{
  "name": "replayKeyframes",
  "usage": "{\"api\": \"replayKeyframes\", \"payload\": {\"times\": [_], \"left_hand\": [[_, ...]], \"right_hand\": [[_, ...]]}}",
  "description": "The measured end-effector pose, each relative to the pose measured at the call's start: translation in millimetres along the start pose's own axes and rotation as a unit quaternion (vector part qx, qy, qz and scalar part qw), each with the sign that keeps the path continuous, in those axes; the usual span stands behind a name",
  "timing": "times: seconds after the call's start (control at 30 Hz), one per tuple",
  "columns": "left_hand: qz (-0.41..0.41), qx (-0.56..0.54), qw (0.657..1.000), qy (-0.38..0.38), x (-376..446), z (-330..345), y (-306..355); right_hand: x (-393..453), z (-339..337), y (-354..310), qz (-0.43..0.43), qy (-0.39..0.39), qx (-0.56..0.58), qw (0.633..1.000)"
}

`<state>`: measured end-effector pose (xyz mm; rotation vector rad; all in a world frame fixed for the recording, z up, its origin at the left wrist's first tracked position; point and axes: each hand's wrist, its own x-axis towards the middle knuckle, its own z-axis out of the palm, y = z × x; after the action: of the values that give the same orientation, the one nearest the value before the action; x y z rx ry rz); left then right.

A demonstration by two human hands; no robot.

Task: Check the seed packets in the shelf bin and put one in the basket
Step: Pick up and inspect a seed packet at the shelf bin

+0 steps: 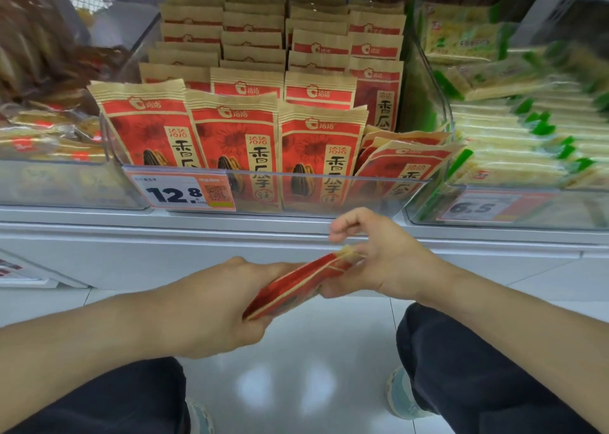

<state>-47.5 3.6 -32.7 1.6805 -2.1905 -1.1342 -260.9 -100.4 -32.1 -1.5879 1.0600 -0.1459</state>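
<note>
We hold one seed packet [298, 285] edge-on below the shelf [164, 226], between both hands. The left hand [224, 305] grips its lower end, fingers curled beneath and thumb lying along the top face. The right hand [379, 262] pinches its upper end: the thumb presses from below, while the remaining fingers [342, 227] are loosely curled above the tan top seal, apart from it.

The packet is flat kraft paper, printed red with pale stripes and a crimped tan edge.

The shelf bin [329, 186] is clear, glossy plastic with rounded corners. Its front row holds three upright packets [237, 137], each rectangular with a serrated top seal; two more lean tilted at the right end [405, 160]. Further rows stand behind in four columns; we cannot count them exactly. One orange-bordered price label [184, 191] reading 12.8 sits on the bin front.

A neighbouring bin at right contains stacked pale packets [510, 137] with green ends, blurred. The floor [296, 367] is glossy white tile.
</note>
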Motion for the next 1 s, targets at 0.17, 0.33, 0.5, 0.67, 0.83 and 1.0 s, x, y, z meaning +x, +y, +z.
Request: {"api": "replayKeyframes", "payload": {"times": [0.17, 0.33, 0.5, 0.67, 0.83, 1.0], "left_hand": [[0.029, 0.051, 0.998, 0.036, -2, -16, -3], [0.087, 0.01, 0.98, 0.177, -5, -29, 3], [0.15, 0.047, 0.931, 0.329, 0, -35, 20], [0.184, 0.106, 0.867, 0.45, 21, -42, 44], [0.152, 0.226, 0.863, 0.425, 54, -47, 67], [0.1, 0.259, 0.879, 0.389, 83, -52, 77]], "right_hand": [[-18, -5, -18, -0.106, -0.088, -0.205, 0.969], [-39, -29, -42, -0.178, -0.002, -0.23, 0.957], [-74, -63, -60, -0.333, 0.188, -0.211, 0.9], [-82, -91, -56, -0.374, 0.375, -0.14, 0.837], [-68, -99, -62, -0.384, 0.438, -0.149, 0.799], [-46, -104, -62, -0.382, 0.468, -0.189, 0.774]]}}
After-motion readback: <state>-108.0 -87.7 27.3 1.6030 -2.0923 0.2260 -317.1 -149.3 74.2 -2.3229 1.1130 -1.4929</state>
